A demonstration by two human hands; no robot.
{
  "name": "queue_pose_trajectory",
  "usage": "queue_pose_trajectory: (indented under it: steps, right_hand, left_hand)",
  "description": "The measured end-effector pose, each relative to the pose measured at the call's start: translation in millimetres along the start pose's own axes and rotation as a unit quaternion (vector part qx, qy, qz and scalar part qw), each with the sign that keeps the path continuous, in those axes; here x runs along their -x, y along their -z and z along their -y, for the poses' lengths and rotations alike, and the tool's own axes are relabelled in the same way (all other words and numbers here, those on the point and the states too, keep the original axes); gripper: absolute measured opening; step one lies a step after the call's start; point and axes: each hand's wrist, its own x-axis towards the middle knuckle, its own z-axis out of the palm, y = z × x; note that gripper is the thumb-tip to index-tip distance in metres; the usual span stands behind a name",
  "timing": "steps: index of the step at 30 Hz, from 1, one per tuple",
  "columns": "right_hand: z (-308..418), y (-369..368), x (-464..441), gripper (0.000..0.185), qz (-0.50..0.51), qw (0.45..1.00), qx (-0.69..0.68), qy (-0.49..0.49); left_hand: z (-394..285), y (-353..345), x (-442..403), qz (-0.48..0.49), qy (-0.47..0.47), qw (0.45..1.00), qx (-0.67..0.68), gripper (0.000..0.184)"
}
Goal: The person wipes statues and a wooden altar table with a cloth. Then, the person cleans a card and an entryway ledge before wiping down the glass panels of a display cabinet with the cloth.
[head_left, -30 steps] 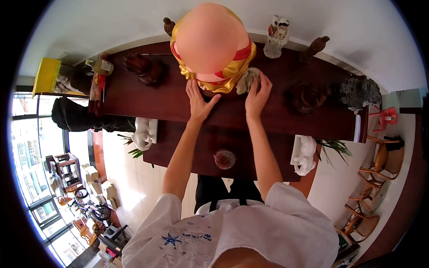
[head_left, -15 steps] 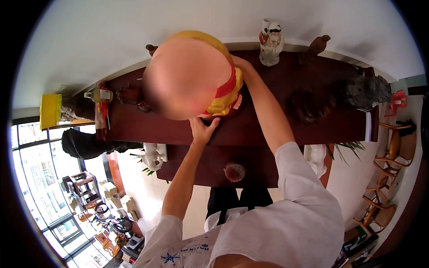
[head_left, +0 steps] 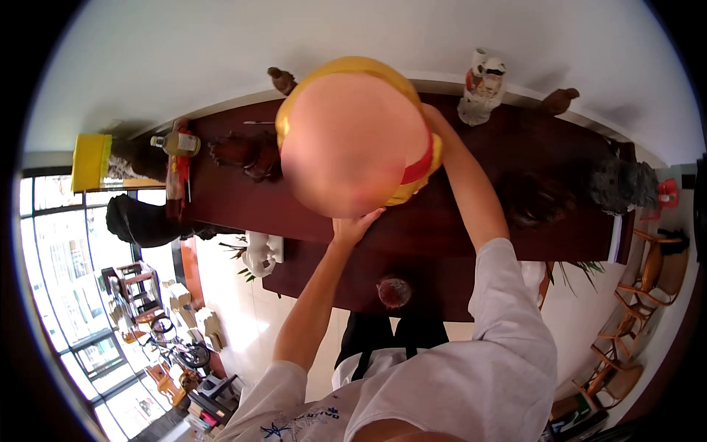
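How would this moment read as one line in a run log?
left hand: at front of gold-robed statue | right hand: hidden behind statue | white figurine: right of statue

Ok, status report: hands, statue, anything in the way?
Left hand at front of statue. Right hand hidden behind it, forearm along its right side. Dark carving close on the left, gap unclear.

Statue (head_left: 353,140): smooth pink dome, soft sheen; yellow-gold and red parts look painted, satiny
Desk (head_left: 412,230): dark reddish wood, polished, faintly reflective
White figurine (head_left: 482,94): glossy, like glazed ceramic
Dark ornament (head_left: 617,184): rough, craggy, stone-like
Round dish (head_left: 394,293): translucent, glass-like
Shirt (head_left: 449,372): matt white cloth, softly creased
Floor (head_left: 247,331): smooth, glossy tile
Red stool (head_left: 667,193): plastic-looking
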Motion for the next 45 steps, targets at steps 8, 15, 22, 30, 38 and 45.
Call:
queue_pose_trajectory:
  steps: [8,15,22,30,38,45]
  right_hand:
    - [25.7,-1.0,47.0,0.035,-0.068,0.991,0.083,0.083]
    - [57.4,-18.3,148.5,0.024,-0.275,0.927,0.164,-0.197]
    - [66.9,-153.9,253.6,0.021,-0.244,0.918,0.115,-0.292]
    - [81.4,-274.9,185.2,0.037,-0.158,0.946,-0.196,-0.203]
    - [42.9,-225.9,151.5,0.128,-0.386,0.808,0.433,-0.107]
    - [47.7,-232.6,138.4,0.126,-0.452,0.800,0.381,-0.105]
  left_hand:
    - [22.3,-5.1,4.3,-0.025,0.003,0.999,-0.027,0.113]
    - [1.9,6.3,-4.2,-0.040,0.036,0.997,0.052,0.143]
    - [6.4,19.1,-2.4,-0.076,-0.049,0.982,0.168,0.106]
    - [-2.8,93.5,91.4,0.105,0.074,0.869,0.479,0.051]
    - [17.9,152.5,-44.4,-0.052,0.004,0.907,0.418,0.042]
    - [45.6,54.4,-124.3,-0.024,-0.032,0.954,0.298,0.048]
